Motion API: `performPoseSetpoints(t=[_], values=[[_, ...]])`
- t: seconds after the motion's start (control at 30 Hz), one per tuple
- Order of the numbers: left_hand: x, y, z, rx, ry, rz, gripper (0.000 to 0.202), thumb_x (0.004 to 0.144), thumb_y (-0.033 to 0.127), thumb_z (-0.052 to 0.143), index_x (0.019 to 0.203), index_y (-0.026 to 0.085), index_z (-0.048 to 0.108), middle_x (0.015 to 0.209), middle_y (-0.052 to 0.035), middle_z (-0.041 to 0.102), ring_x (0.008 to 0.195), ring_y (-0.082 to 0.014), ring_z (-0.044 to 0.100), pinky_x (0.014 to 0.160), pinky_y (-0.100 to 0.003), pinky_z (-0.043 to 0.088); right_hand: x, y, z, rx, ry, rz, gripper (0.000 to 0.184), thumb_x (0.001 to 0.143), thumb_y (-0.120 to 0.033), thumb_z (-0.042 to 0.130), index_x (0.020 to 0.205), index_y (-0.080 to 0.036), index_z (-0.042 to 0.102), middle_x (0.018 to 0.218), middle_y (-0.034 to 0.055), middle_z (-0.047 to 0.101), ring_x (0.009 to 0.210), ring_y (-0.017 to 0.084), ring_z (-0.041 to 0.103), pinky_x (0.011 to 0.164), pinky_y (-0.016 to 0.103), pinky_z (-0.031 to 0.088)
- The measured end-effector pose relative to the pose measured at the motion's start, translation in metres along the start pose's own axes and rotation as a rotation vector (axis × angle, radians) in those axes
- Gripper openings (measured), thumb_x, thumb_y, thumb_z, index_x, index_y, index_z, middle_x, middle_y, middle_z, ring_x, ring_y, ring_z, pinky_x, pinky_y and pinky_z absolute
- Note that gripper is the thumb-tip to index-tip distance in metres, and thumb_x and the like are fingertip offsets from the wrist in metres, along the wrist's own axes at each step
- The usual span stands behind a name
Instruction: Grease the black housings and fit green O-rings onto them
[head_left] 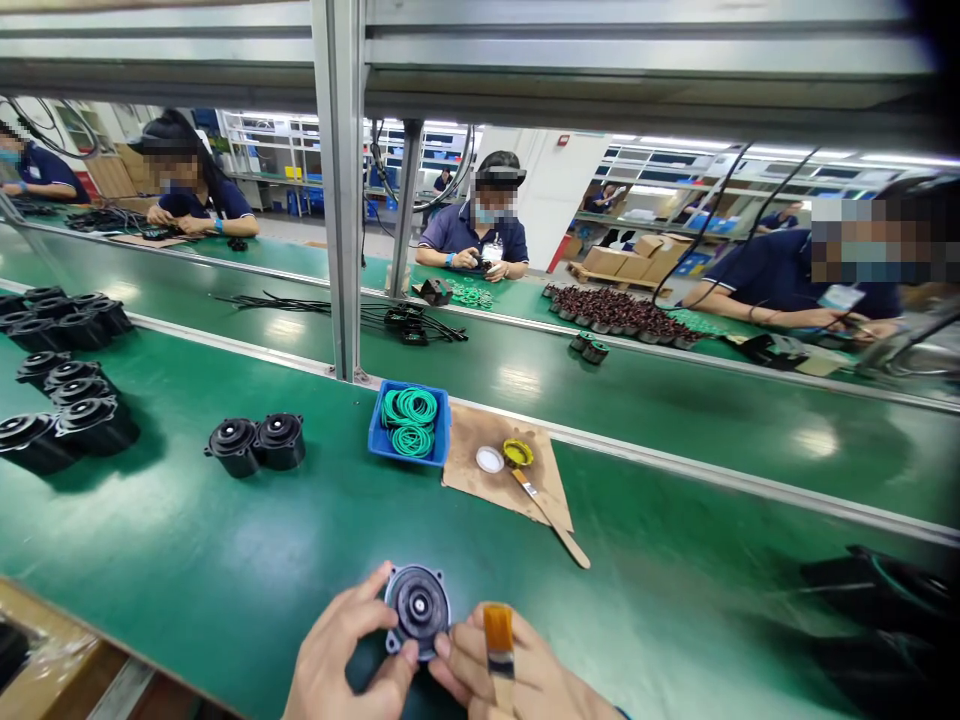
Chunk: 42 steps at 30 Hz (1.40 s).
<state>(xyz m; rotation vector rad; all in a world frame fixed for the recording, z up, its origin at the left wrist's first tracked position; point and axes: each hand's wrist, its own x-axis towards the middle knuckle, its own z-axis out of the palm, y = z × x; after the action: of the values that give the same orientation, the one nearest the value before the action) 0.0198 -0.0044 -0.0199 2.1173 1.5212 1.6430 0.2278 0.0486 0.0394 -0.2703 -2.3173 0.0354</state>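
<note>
My left hand [341, 660] grips a round black plastic housing [418, 606] by its left edge, face up, just above the green belt. My right hand [517, 675] touches the housing's lower right edge with thumb and forefinger and holds a small brush [499, 642] with amber bristles pointing up. Both hands sit at the bottom centre of the view.
A blue tray [409, 424] of green rings, a brown paper sheet [480, 470] with a white lid, a yellow pot and another brush lie ahead. Two black housings [256, 442] stand left, several more [56, 400] farther left. Workers sit across the green conveyor [675, 400]. A metal post [341, 200] rises centre.
</note>
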Motion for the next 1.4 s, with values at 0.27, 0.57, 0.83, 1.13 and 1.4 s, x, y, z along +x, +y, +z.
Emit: performPoseSetpoints(t=[0.27, 0.57, 0.83, 1.13, 1.4], values=[[0.011, -0.005, -0.009, -0.074, -0.291, -0.139, 0.088, 0.074, 0.034, 0.084, 0.148, 0.020, 0.037, 0.135, -0.0191, 0.064, 0.118, -0.0331, 0.069, 0.094, -0.044, 0.061, 0.023, 0.002, -0.036, 0.812, 0.251, 0.792, 0.039, 0.104, -0.058, 0.038, 0.110, -0.024, 0.058, 0.065, 0.0015, 0.069, 0.064, 0.018, 0.061, 0.063, 0.029, 0.050], [0.017, 0.002, -0.010, -0.183, -0.366, -0.335, 0.064, 0.068, 0.023, 0.089, 0.121, 0.028, 0.054, 0.110, 0.0012, 0.076, 0.096, -0.0217, 0.076, 0.083, -0.029, 0.062, 0.025, 0.001, -0.045, 1.032, 0.281, 1.304, 0.060, 0.088, -0.076, 0.055, 0.082, -0.017, 0.061, 0.051, -0.0041, 0.049, 0.049, 0.010, 0.039, 0.051, 0.023, 0.031], [0.015, 0.002, -0.010, -0.166, -0.359, -0.343, 0.067, 0.064, 0.020, 0.090, 0.121, 0.028, 0.055, 0.110, 0.0010, 0.076, 0.096, -0.0212, 0.076, 0.085, -0.028, 0.062, 0.017, -0.004, -0.027, 1.204, 0.085, 1.396, 0.061, 0.083, -0.079, 0.059, 0.076, -0.019, 0.050, 0.045, -0.0034, 0.055, 0.036, 0.007, 0.041, 0.039, 0.018, 0.029], [0.016, 0.002, -0.010, -0.168, -0.351, -0.329, 0.065, 0.066, 0.028, 0.091, 0.121, 0.027, 0.057, 0.109, -0.0007, 0.077, 0.095, -0.0225, 0.076, 0.083, -0.029, 0.063, 0.019, 0.002, -0.020, 1.116, 0.038, 1.390, 0.058, 0.086, -0.075, 0.058, 0.076, -0.018, 0.053, 0.048, -0.0026, 0.058, 0.034, 0.008, 0.046, 0.038, 0.019, 0.037], [0.016, 0.003, -0.012, -0.174, -0.374, -0.339, 0.068, 0.065, 0.025, 0.091, 0.123, 0.029, 0.055, 0.111, 0.0007, 0.076, 0.098, -0.0211, 0.076, 0.085, -0.028, 0.062, 0.025, 0.009, -0.023, 0.975, 0.055, 1.324, 0.058, 0.086, -0.076, 0.058, 0.076, -0.018, 0.055, 0.048, -0.0023, 0.056, 0.040, 0.010, 0.047, 0.043, 0.021, 0.039]])
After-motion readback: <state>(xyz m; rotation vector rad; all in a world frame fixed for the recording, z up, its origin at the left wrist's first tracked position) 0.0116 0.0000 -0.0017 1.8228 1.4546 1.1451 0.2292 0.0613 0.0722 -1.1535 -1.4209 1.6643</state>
